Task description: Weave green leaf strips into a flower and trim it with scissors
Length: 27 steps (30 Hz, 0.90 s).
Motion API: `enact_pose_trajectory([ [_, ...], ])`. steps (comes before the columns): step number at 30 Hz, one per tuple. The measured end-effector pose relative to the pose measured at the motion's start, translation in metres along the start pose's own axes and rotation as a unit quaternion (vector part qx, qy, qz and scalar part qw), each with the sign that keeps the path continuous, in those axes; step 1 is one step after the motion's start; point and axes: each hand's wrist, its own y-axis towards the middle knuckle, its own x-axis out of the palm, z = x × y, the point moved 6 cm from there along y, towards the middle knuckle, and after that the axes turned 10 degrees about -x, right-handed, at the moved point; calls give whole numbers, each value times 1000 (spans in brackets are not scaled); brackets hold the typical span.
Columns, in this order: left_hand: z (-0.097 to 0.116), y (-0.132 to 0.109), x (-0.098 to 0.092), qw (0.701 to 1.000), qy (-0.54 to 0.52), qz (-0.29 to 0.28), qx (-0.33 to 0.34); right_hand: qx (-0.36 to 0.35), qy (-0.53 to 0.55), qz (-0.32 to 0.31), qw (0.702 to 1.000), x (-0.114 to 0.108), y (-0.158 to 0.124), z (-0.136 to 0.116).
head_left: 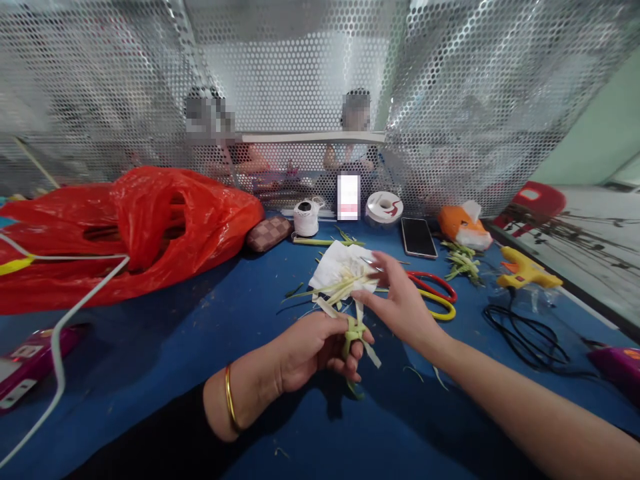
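Note:
My left hand (325,350) is closed on a woven piece of pale green leaf strips (354,331), whose loose ends stick out above and to the right. Just above it, my right hand (400,297) reaches over a crumpled white tissue (333,263), thumb and fingers apart. Several narrow yellow-green leaf strips (343,288) lie on that tissue, close to my right fingertips. A thin metallic tip shows by the index finger; whether the hand touches it I cannot tell. Scissors with red and yellow handle loops (445,315) lie beyond my right wrist, their blades hidden.
On the blue table (200,400), a red plastic bag (220,207) and white cable lie left. Along the back stand thread (306,220), a lit phone (349,197) and a ribbon spool (384,207). At right are a dark phone (419,237), leaf scraps (464,260) and a yellow glue gun (530,270).

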Motion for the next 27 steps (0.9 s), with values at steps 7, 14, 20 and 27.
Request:
enact_pose_trajectory([
  [7, -14, 1, 13, 996, 74, -30, -38, -34, 64, -238, 969, 23, -8, -29],
  [14, -14, 1, 16, 996, 63, -48, -37, 111, 199, -194, 954, 27, -16, -22],
  [20, -12, 0, 17, 997, 1, -76, -9, 170, 223, -164, 946, 30, -21, -17],
  [27, -21, -5, 31, 988, 117, -92, -36, 52, 167, -156, 972, 28, -12, -25],
])
